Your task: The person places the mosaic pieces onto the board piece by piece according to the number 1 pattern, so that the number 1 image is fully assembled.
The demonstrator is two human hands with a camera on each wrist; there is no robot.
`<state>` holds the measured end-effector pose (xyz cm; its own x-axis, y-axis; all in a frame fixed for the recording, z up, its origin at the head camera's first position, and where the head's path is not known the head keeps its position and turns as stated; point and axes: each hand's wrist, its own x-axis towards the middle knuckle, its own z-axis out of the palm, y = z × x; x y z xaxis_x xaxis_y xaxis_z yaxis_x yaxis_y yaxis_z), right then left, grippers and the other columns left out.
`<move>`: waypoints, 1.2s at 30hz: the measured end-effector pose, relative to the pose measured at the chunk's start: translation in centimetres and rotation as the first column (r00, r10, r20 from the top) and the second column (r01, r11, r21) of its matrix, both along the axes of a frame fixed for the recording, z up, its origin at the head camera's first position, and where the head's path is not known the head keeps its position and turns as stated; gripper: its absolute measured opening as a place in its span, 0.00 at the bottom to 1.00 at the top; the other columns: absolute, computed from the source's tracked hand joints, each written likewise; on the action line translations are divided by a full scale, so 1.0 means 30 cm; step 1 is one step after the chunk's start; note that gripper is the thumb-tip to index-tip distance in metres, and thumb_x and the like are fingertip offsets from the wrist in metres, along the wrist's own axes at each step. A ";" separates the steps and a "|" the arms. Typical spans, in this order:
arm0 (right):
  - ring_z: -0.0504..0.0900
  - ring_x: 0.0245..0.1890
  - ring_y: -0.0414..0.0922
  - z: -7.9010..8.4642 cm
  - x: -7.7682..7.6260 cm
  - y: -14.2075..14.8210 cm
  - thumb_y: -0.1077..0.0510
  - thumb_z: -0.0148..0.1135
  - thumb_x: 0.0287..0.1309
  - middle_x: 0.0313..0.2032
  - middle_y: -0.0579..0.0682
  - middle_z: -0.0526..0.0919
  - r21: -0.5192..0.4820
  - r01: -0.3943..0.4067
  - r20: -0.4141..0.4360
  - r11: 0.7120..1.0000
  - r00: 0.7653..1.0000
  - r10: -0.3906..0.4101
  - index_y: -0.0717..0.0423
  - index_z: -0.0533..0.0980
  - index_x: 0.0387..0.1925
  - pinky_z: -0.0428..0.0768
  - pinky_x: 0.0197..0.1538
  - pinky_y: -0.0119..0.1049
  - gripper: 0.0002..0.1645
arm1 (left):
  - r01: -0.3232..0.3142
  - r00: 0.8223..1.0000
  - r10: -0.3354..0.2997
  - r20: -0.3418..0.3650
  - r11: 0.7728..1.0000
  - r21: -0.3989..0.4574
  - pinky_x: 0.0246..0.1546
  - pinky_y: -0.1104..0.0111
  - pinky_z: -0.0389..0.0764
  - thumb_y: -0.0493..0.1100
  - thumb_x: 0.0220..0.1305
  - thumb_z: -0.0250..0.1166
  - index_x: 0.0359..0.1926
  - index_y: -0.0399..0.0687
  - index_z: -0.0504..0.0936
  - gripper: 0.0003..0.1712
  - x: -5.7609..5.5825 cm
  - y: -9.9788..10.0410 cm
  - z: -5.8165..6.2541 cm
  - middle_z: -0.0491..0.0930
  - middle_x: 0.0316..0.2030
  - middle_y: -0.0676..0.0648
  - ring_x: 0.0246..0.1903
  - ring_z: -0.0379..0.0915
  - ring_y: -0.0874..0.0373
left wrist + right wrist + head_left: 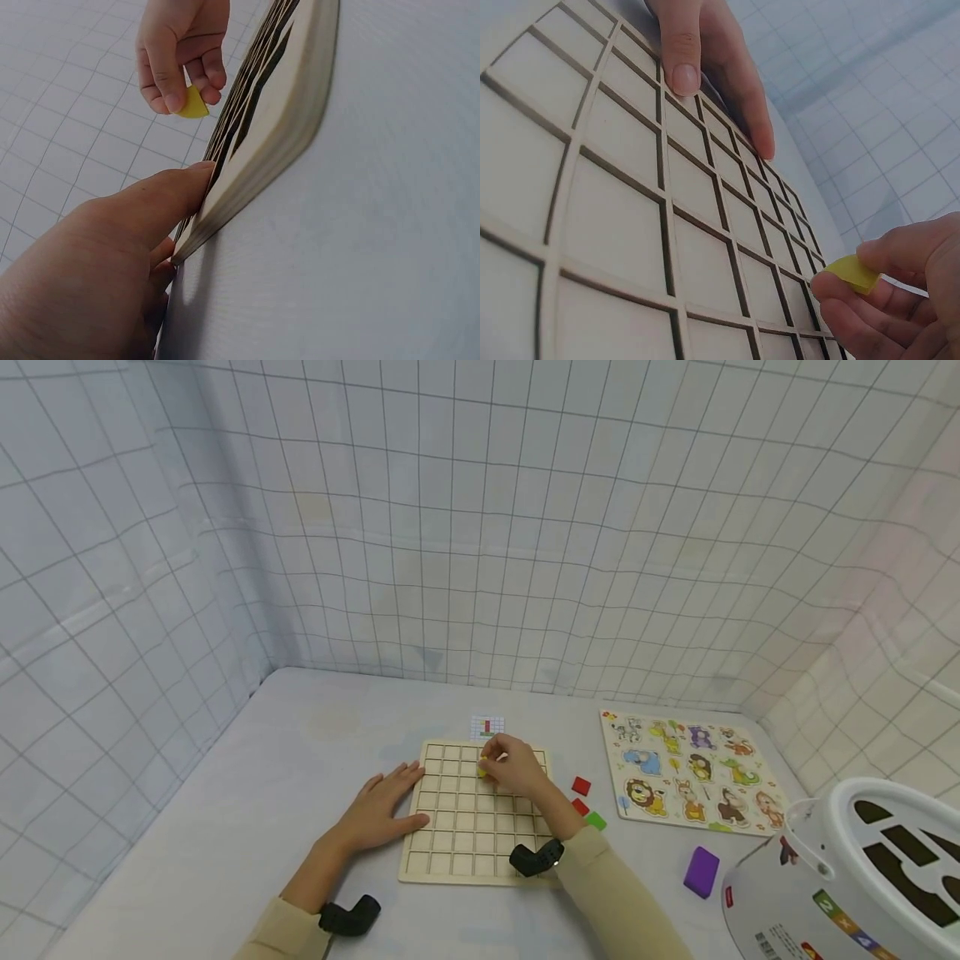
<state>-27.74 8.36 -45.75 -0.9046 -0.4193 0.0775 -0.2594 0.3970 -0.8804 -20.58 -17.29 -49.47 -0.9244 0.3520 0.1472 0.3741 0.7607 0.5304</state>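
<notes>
A wooden grid board [442, 870] with square cells lies flat on the white table. My right hand [517, 767] is over its upper part and pinches a small yellow tile [855, 273] between thumb and fingers. One edge of that tile looks curved in the left wrist view. At the board's left edge rests my left hand [378, 810], fingers spread and fairly straight, its thumb touching the rim. A small pattern card [487, 727] with a printed grid lies just behind the board. To the board's right are two red tiles [581, 786] and a green tile [596, 821].
An animal puzzle board [618, 777] lies at the right. In front of it are a purple block [701, 872] and a white lidded bucket [780, 893] near the right corner. Grid-lined white sheets [480, 543] form walls around the table.
</notes>
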 end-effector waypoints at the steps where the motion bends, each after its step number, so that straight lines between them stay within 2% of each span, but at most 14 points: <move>1: 0.85 0.27 0.48 -0.004 -0.004 -0.003 0.66 0.60 0.63 0.31 0.51 0.80 -0.001 0.002 0.007 1.000 1.000 -0.002 0.63 0.75 0.38 0.82 0.28 0.36 0.03 | -0.001 1.000 0.001 0.000 1.000 0.000 0.67 0.42 0.49 0.61 0.61 0.63 0.72 0.38 0.62 0.46 0.000 0.000 0.000 0.61 0.70 0.39 0.71 0.52 0.41; 9: 0.84 0.26 0.44 -0.031 -0.026 -0.022 0.65 0.61 0.63 0.30 0.51 0.80 -0.032 -0.013 0.062 0.999 0.998 0.015 0.63 0.75 0.39 0.81 0.29 0.34 0.05 | 0.003 1.000 -0.003 0.009 1.000 0.000 0.67 0.42 0.48 0.61 0.62 0.63 0.72 0.39 0.62 0.46 -0.004 0.005 0.000 0.61 0.70 0.39 0.71 0.51 0.41; 15: 0.80 0.26 0.41 -0.044 -0.032 -0.041 0.61 0.62 0.64 0.32 0.48 0.80 0.045 -0.003 -0.017 0.999 1.000 0.004 0.60 0.75 0.40 0.77 0.30 0.34 0.06 | 0.002 1.000 -0.002 0.009 1.000 -0.002 0.68 0.43 0.48 0.61 0.62 0.62 0.72 0.39 0.62 0.46 -0.009 0.004 -0.003 0.61 0.71 0.40 0.71 0.51 0.41; 26: 0.76 0.24 0.39 -0.064 -0.028 -0.055 0.61 0.62 0.64 0.33 0.48 0.80 0.072 0.015 -0.051 0.997 0.999 -0.011 0.60 0.79 0.41 0.76 0.27 0.31 0.07 | 0.000 1.000 0.000 -0.001 1.000 -0.004 0.67 0.42 0.49 0.61 0.62 0.62 0.72 0.39 0.62 0.46 -0.001 -0.001 -0.005 0.61 0.70 0.40 0.71 0.52 0.41; 36: 0.75 0.29 0.39 -0.071 -0.026 -0.053 0.59 0.63 0.64 0.34 0.47 0.81 0.101 0.039 -0.085 0.994 0.996 -0.030 0.57 0.82 0.40 0.76 0.32 0.33 0.06 | -0.002 1.000 0.002 -0.008 1.000 -0.001 0.67 0.42 0.49 0.61 0.61 0.63 0.72 0.39 0.63 0.46 0.001 -0.002 -0.007 0.62 0.70 0.40 0.71 0.52 0.41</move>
<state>-28.53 6.76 -47.89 -0.9107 -0.3978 0.1115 -0.3149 0.4938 -0.8106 -20.55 -17.36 -49.67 -0.9238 0.3506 0.1539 0.3769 0.7618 0.5270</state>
